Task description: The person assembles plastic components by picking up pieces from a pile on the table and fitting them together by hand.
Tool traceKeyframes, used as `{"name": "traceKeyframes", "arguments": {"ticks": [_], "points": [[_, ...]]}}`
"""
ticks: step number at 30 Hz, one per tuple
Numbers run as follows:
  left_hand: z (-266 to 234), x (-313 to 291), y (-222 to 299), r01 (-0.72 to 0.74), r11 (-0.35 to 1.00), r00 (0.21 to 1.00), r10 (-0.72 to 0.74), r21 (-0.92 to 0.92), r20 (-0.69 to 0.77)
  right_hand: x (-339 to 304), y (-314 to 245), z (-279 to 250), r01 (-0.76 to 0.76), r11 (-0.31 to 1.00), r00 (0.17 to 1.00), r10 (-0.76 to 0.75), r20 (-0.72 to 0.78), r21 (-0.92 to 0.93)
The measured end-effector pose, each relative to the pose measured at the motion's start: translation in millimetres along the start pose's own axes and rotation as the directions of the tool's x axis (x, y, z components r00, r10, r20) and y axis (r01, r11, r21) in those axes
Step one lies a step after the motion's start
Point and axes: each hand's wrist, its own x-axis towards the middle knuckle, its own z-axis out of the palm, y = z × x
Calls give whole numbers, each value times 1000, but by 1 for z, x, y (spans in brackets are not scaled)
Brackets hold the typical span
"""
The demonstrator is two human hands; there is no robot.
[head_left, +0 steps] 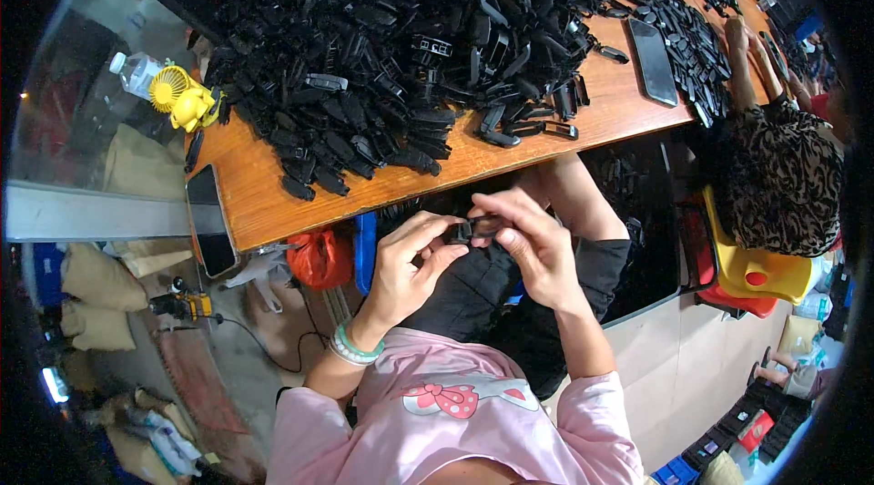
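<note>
Above my lap, just off the table's front edge, I hold a small black plastic part between both hands. My left hand is closed, pinching the part's left side with thumb and fingers. From the other side, my right hand is also closed on it, the index finger bent over the top and the thumb beneath. My fingers cover much of the part, so its full shape cannot be made out. Beyond my hands, a large heap of similar black plastic parts lies on the wooden table.
A dark phone lies at the table's left corner, near a yellow toy fan and a clear bottle. Another phone lies right of the heap. A co-worker sits at the right, beside a yellow chair.
</note>
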Motion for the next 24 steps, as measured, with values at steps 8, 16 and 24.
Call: {"name": "traceKeyframes", "arguments": {"ticks": [8, 16, 24], "points": [[-8, 7, 8, -192, 968, 981, 191, 161, 21, -11, 4, 18, 81, 879, 997, -80, 23, -471], [6, 8, 21, -7, 997, 998, 3, 73, 56, -22, 26, 32, 175, 727, 944, -317, -98, -664], [-12, -2, -1, -94, 992, 992, 101, -87, 76, -23, 22, 26, -121, 894, 983, 168, -74, 431]]}}
